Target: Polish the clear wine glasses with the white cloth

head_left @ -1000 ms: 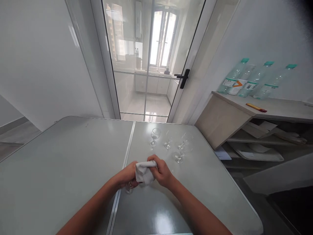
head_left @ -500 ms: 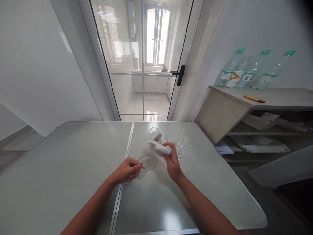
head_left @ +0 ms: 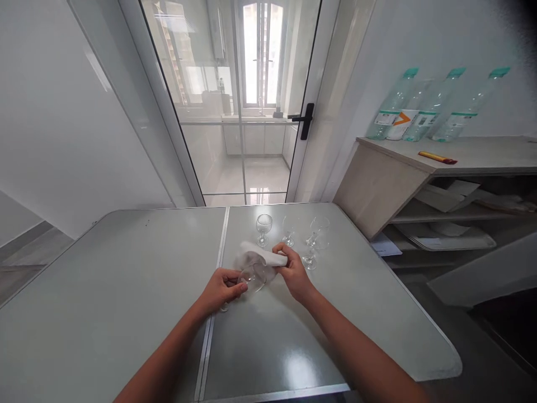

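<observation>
My left hand (head_left: 224,289) is closed around a clear stemmed glass (head_left: 254,279), tilted so its bowl points right and its foot shows below my fingers. Pinched in my right hand (head_left: 293,271) is a white cloth (head_left: 260,254), which hangs right behind the glass's rim; whether it touches the glass I cannot tell. Past the cloth stands an upright stemmed glass (head_left: 264,228). Several more clear glasses are grouped to its right, among them one glass (head_left: 289,232) and another glass (head_left: 320,229).
The pale green table (head_left: 126,291) has a metal seam (head_left: 205,352) down its middle. Behind it is a glass door (head_left: 213,140) with a black handle (head_left: 307,121). At right, a shelf unit (head_left: 377,190) holds several plastic bottles (head_left: 419,120) and a yellow-red packet (head_left: 437,157).
My right hand has brought the cloth left and down to the held glass, uncovering the upright glass behind. My left hand keeps its hold. The view has shifted slightly.
</observation>
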The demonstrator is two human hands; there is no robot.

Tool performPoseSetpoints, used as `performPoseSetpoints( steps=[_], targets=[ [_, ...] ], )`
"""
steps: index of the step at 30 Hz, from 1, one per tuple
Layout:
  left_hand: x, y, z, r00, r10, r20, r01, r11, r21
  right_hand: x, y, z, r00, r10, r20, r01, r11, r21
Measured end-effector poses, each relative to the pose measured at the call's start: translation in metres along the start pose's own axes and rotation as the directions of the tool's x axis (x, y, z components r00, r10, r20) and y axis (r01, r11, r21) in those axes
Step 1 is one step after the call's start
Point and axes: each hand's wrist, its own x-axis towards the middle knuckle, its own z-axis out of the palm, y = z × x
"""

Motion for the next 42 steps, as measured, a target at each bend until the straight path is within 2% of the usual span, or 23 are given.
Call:
performPoseSetpoints(
  steps=[2,4,6,7,10,12,14,18,20,22,24,26,27,29,30,31,32,33,35,36,38,40,42],
  targets=[
    [-0.001,-0.001,0.001,1.0,0.007,-0.025,-0.007,1.0,-0.01,-0.002,-0.005,0.0,0.991,-0.052,0.126,0.053,0.999,-0.007],
    [-0.002,-0.003,0.002,0.999,0.034,-0.019,-0.034,0.999,0.007,-0.004,-0.009,0.001,0.94,-0.045,0.339,0.038,0.999,0.027],
    [-0.002,-0.002,0.003,0.998,0.07,-0.001,-0.069,0.996,0.055,-0.004,-0.012,0.002,0.887,-0.013,0.461,-0.019,0.998,0.065],
    [-0.002,-0.002,0.002,0.997,0.082,-0.003,-0.082,0.993,0.082,-0.004,-0.012,0.003,0.885,0.002,0.466,-0.036,0.997,0.064],
    [-0.004,0.001,0.001,0.994,0.107,-0.027,-0.1,0.976,0.191,-0.003,-0.011,0.003,0.916,0.038,0.398,-0.044,0.999,0.006],
    [-0.005,0.002,0.001,0.989,0.147,0.002,-0.14,0.931,0.337,-0.002,-0.008,0.003,0.924,0.054,0.38,-0.05,0.999,-0.02],
    [-0.008,0.001,0.002,0.973,0.22,0.076,-0.226,0.814,0.535,-0.002,-0.004,0.002,0.905,0.078,0.417,-0.034,0.993,-0.111],
    [-0.011,-0.009,0.004,0.89,0.413,0.194,-0.384,0.446,0.808,-0.004,0.009,0.002,0.864,0.097,0.495,0.108,0.922,-0.371],
    [-0.011,-0.014,0.005,0.835,0.509,0.208,-0.412,0.33,0.849,-0.004,0.016,0.004,0.874,0.089,0.477,0.141,0.894,-0.424],
    [-0.01,-0.017,0.006,0.778,0.596,0.197,-0.428,0.273,0.862,-0.003,0.023,0.008,0.915,0.071,0.396,0.128,0.882,-0.454],
    [-0.009,-0.018,0.007,0.733,0.652,0.195,-0.435,0.229,0.871,-0.002,0.028,0.01,0.948,0.113,0.299,0.04,0.886,-0.462],
    [-0.009,-0.018,0.008,0.706,0.676,0.213,-0.432,0.173,0.885,-0.002,0.033,0.011,0.943,0.234,0.236,-0.11,0.89,-0.443],
    [-0.01,-0.018,0.008,0.695,0.683,0.225,-0.43,0.143,0.891,-0.003,0.034,0.011,0.918,0.319,0.234,-0.202,0.886,-0.417],
    [-0.01,-0.018,0.009,0.669,0.7,0.251,-0.431,0.089,0.898,-0.005,0.037,0.011,0.829,0.479,0.289,-0.381,0.862,-0.336],
    [-0.01,-0.019,0.009,0.656,0.706,0.266,-0.436,0.067,0.898,-0.005,0.037,0.012,0.778,0.526,0.343,-0.444,0.847,-0.292],
    [-0.009,-0.019,0.009,0.649,0.709,0.277,-0.439,0.052,0.897,-0.006,0.037,0.013,0.752,0.53,0.391,-0.466,0.848,-0.252],
    [-0.009,-0.02,0.009,0.65,0.708,0.277,-0.438,0.051,0.897,-0.006,0.036,0.014,0.774,0.485,0.408,-0.435,0.874,-0.215],
    [-0.008,-0.02,0.01,0.663,0.702,0.26,-0.427,0.069,0.902,-0.006,0.035,0.015,0.832,0.397,0.388,-0.352,0.918,-0.184],
    [-0.004,-0.019,0.012,0.72,0.669,0.185,-0.364,0.138,0.921,-0.004,0.034,0.018,0.945,0.162,0.284,-0.114,0.978,-0.177],
    [-0.002,-0.017,0.014,0.75,0.648,0.134,-0.316,0.172,0.933,-0.003,0.034,0.018,0.973,0.057,0.222,-0.012,0.98,-0.2],
    [0.002,-0.013,0.017,0.784,0.62,0.041,-0.215,0.208,0.954,-0.001,0.035,0.018,0.992,-0.07,0.106,0.096,0.959,-0.268],
    [0.005,-0.008,0.018,0.788,0.615,-0.016,-0.145,0.21,0.967,0.0,0.036,0.016,0.989,-0.149,0.004,0.141,0.931,-0.337],
    [0.006,-0.004,0.015,0.803,0.595,-0.026,-0.129,0.216,0.968,-0.001,0.033,0.012,0.97,-0.244,-0.022,0.216,0.894,-0.394]
  ],
)
